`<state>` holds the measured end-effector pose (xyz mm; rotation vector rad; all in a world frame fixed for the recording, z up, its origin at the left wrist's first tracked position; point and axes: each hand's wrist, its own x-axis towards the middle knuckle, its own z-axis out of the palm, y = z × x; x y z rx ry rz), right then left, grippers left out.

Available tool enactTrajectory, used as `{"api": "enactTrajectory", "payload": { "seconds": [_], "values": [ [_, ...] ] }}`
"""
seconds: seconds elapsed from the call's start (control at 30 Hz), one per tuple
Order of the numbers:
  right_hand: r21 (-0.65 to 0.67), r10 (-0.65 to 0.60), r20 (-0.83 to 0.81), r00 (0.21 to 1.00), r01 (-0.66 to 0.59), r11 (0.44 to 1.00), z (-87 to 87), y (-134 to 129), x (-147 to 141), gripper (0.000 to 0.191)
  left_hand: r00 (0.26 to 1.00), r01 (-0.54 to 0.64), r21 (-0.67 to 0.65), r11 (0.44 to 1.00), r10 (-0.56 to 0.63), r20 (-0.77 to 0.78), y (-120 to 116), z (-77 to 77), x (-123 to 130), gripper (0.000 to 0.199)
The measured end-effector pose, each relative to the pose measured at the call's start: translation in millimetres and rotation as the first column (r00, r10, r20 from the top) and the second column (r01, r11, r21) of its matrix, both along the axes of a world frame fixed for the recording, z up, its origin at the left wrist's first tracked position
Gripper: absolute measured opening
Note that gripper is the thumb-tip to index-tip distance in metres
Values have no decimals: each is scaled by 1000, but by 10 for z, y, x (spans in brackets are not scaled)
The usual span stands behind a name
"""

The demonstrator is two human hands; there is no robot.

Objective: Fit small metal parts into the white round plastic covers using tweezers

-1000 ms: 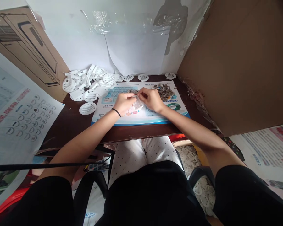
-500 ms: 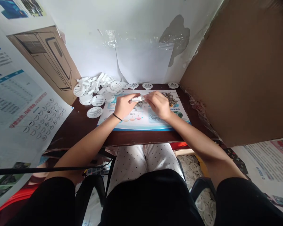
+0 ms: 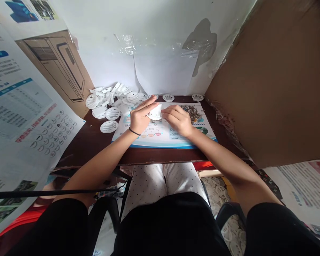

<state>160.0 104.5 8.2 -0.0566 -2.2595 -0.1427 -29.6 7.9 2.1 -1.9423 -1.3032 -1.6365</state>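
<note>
A white round plastic piece (image 3: 155, 113) with small holes is raised above the printed sheet, tilted toward me. My left hand (image 3: 140, 116) grips it from the left, its fingers stretched along the far side. At the piece's right edge, my right hand (image 3: 178, 120) has thumb and fingers pinched together; what lies between the tips is hidden. Behind the right hand a heap of small metal parts (image 3: 194, 113) is spread on the sheet (image 3: 160, 142). More of the metal bits show below the held piece.
Many similar white plastic pieces (image 3: 112, 113) are piled at the table's back left. A few, including one piece (image 3: 168, 97), stand along the back wall. Cardboard (image 3: 266, 85) walls the right side. A box (image 3: 216, 188) of white parts sits below the table, right of my legs.
The white piece has turned from nearly edge-on so its face shows. My left fingers have straightened and lifted. The right hand stays pinched by its edge.
</note>
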Motion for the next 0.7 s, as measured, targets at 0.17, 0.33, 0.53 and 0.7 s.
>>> {"api": "enactTrajectory", "payload": {
  "seconds": [0.17,0.33,0.53,0.7],
  "values": [
    [-36,25,-13,1000,-26,999,-17,12,-5,35,999,-52,22,998,52,-5,-8,-7,32,35],
    [23,0,-13,1000,0,1000,13,14,12,35,994,-111,31,993,111,-21,-27,3,64,35],
    [-88,126,-166,978,-142,986,15,-33,-18,21,988,-153,-56,987,151,-37,-58,38,116,27],
    [-780,104,-207,973,-228,583,22,-15,-85,27,970,-109,-376,920,181,163,-80,68,219,43]
  ]
}}
